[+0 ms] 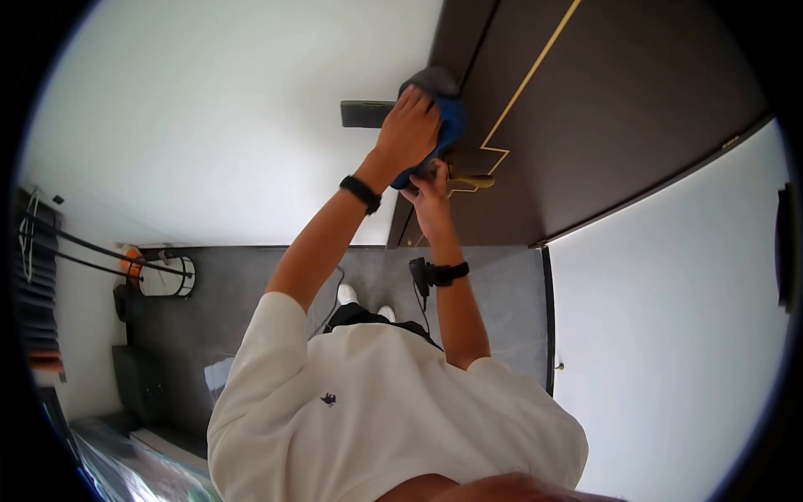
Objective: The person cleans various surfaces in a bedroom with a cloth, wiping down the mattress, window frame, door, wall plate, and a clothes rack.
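Note:
A blue and dark grey cloth (452,124) is bunched against the edge of a dark brown door frame, its grey upper part blurred. Over its left side lies my left hand (408,132), fingers curled onto the fabric. Lower down, my right hand (431,194) pinches around the cloth's bottom end, with part of its grip hidden. Just right of my right hand, a brass-coloured door handle (473,180) sticks out from the brown door (619,109). A dark wall plate (366,114) is on the white wall, left of my left hand.
White wall (251,100) fills the upper left. A white door or panel (661,268) stands at the right. On the grey floor (251,293) are a drum-like object (167,276) and a dark box (138,381). A cable (322,322) runs by my feet.

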A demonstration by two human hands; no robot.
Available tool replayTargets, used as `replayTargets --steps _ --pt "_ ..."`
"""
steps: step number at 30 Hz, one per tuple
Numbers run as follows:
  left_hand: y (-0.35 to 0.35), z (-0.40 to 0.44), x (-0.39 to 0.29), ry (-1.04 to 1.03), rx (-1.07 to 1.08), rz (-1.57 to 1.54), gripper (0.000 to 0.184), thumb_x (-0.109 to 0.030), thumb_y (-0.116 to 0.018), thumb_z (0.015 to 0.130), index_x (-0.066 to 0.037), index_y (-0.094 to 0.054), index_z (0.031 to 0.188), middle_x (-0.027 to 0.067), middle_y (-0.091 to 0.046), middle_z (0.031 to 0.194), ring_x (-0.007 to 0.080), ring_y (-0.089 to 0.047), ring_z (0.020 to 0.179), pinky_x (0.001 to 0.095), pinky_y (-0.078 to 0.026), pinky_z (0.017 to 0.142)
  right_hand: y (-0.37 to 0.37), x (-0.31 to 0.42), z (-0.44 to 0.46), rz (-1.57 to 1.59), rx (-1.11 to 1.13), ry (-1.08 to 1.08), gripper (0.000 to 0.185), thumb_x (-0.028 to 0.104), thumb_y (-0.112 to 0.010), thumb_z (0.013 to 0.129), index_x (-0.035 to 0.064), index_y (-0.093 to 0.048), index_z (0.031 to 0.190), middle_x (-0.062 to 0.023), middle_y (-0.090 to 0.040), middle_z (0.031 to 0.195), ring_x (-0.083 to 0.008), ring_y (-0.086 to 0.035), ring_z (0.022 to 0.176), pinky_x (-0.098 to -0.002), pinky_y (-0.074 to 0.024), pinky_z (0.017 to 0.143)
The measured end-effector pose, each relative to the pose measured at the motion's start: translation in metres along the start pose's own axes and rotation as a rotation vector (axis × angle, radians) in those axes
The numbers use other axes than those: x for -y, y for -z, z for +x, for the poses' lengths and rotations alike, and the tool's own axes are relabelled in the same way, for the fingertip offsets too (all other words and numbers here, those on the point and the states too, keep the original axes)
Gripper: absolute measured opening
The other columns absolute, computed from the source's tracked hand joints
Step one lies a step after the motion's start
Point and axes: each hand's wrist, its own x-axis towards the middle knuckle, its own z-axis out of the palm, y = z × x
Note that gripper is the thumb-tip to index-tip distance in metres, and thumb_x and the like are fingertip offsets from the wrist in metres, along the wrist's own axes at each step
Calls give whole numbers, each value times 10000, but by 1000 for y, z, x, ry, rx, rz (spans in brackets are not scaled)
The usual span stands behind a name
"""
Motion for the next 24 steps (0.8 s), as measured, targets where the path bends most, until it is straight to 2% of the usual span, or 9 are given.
replayTargets --steps 5,7,9,12,16,18,20,22,24 --pt "-25 -17 -9 72 -45 12 230 -184 -597 861 26 -654 936 206 -614 1062 368 -558 1110 458 -393 1082 -20 3 -15 116 -13 57 332 2 -527 892 95 -455 1202 -71 -540 1203 -180 -570 1091 -336 -501 876" --pt "-42 -53 -12 125 18 -79 277 -202 -563 905 36 -628 1032 220 -615 1132 382 -555 1137 476 -393 1069 -3 -19 -19 -123 -170 33 353 -22 -510 865 80 -453 1198 -83 -549 1166 -173 -580 1044 -321 -499 868" --pt "-22 -80 -26 454 462 -283 330 -212 -521 945 29 -565 1166 252 -589 1223 417 -547 1149 486 -427 1016 21 -53 -31 -168 -180 43 351 -27 -503 852 72 -466 1187 -75 -553 1141 -155 -579 1000 -305 -493 845" --pt "10 -134 -37 629 280 -621 290 -169 -512 947 13 -513 1172 281 -554 1174 473 -550 1053 492 -475 910 31 -82 -59 -408 -157 -25 310 5 -513 880 75 -492 1181 -61 -561 1138 -155 -572 1007 -307 -484 843" --pt "78 -228 -35 687 363 -815 307 -154 -509 948 14 -484 1204 271 -516 1234 449 -543 1089 488 -470 907 -21 -106 -102 -133 -192 -98 292 81 -547 936 79 -529 1228 -67 -596 1130 -160 -568 1052 -337 -472 898" --pt "120 -283 -26 696 305 -817 296 -160 -492 964 -8 -470 1217 252 -502 1251 437 -540 1096 487 -466 906 -39 -134 -116 -147 -189 -352 368 91 -559 924 52 -552 1290 -84 -595 1221 -191 -575 1089 -325 -462 936" --pt "157 -317 -13 766 210 -763 280 -162 -481 974 -21 -467 1216 240 -501 1245 433 -540 1091 487 -464 907 -62 -147 -117 -532 -36 -391 359 107 -568 927 19 -562 1275 -98 -579 1274 -208 -563 1130 -339 -453 959" --pt "202 -348 8 896 253 -791 260 -137 -441 992 -54 -490 1234 217 -503 1256 433 -538 1084 479 -459 928 -93 -169 -120 -966 366 -81 359 139 -627 879 -27 -587 1195 -164 -657 1163 -257 -634 1051 -367 -488 889" --pt "247 -379 29 964 224 -704 261 -140 -438 994 -54 -488 1234 219 -495 1277 434 -538 1084 482 -459 929 -148 -184 -118 -1187 592 -187 334 150 -649 847 -40 -608 1119 -196 -679 1062 -287 -665 974 -385 -502 828"
